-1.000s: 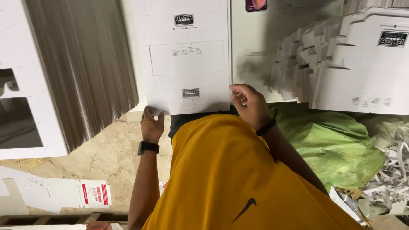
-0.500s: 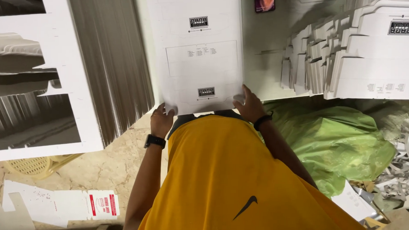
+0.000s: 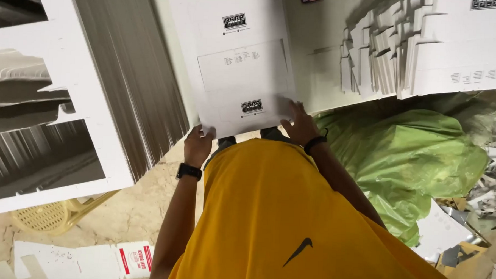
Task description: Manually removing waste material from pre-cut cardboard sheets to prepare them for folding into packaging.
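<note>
Holding a flat white printed cardboard sheet (image 3: 239, 62) by its near edge, you have both hands on it. Your left hand (image 3: 197, 146), a black watch (image 3: 189, 171) on its wrist, pinches the near left corner. Your right hand (image 3: 300, 126) lies with fingers spread on the near right part. The sheet runs far from you, between a tall stack of white sheets (image 3: 134, 80) on the left and a fanned pile of folded blanks (image 3: 383, 48) on the right. A green plastic bag (image 3: 407, 156) lies near right.
</note>
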